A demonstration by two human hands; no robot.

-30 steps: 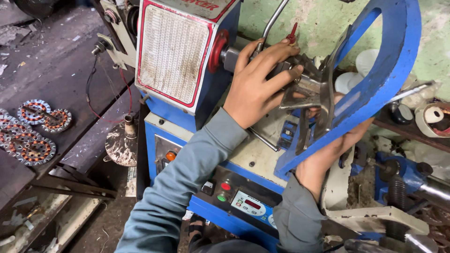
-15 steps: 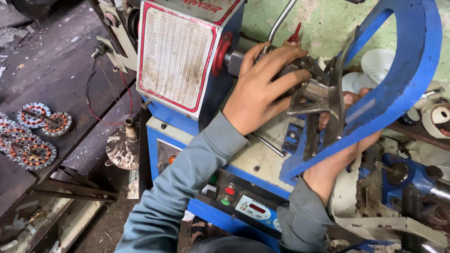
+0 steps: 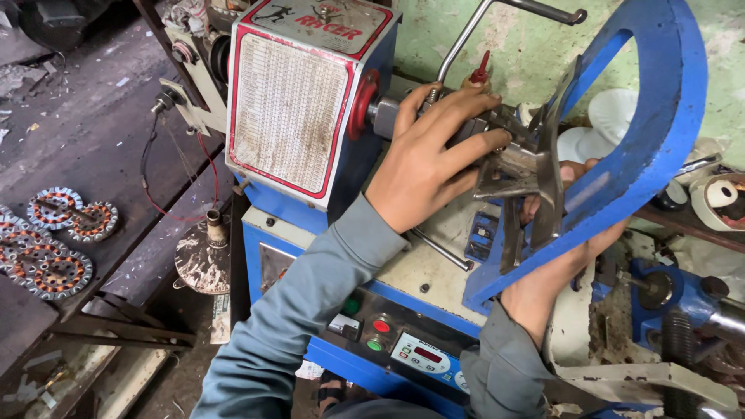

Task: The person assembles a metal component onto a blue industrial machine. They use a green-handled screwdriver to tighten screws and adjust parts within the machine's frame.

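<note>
left hand (image 3: 423, 167) shifted little | grip clenched on metal fixture (image 3: 516, 163) | right hand (image 3: 555, 268) grip unclear, behind blue frame (image 3: 660, 147)

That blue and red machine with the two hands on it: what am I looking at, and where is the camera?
The camera sits on the person's head and looks down at their own hands. In front stands a workshop machine: a red-edged box with a printed table on its side, on a blue base with push buttons and a small display.

The left hand lies over a grey metal fixture fixed to the machine's shaft, fingers spread across it. The right hand reaches up from behind a curved blue guard; how it meets the fixture is hidden.

On the dark bench at the left lie round wound-wire rings, copper-coloured inside.
</note>
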